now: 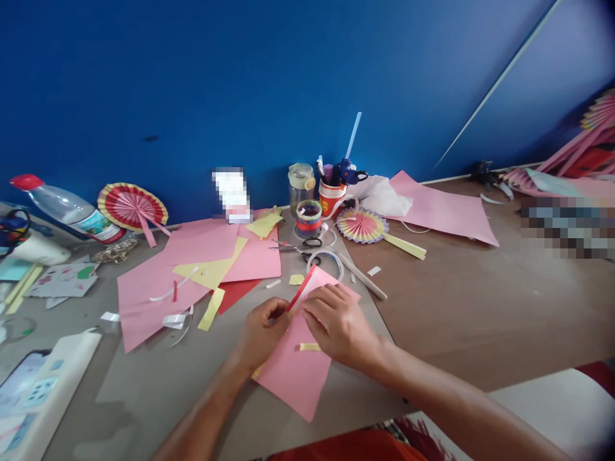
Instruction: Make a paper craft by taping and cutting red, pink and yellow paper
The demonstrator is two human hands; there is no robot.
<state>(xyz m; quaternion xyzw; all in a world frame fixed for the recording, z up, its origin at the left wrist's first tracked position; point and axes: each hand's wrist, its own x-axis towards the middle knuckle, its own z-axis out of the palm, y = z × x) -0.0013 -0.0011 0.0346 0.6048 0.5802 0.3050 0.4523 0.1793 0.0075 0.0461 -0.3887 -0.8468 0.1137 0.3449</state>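
A pink sheet (295,381) with a red strip (302,289) along its upper-left edge lies slantwise on the desk (480,314), beneath both hands. At the sheet's 10 o'clock edge, the left hand (262,333) has thumb and forefinger pinching that red-edged border. From 3 o'clock the right hand (342,323) reaches over the sheet, its fingers bent and close together (whether they grip anything, I cannot tell). Near its wrist a small yellow strip (309,347) lies on the pink surface. Taking the sheet as the dial's centre, black-handled scissors (312,242) and a red cup (328,203) of tools stand at 12, a pleated fan (361,225) at 1, and overlapping pink papers (158,282) at 10.
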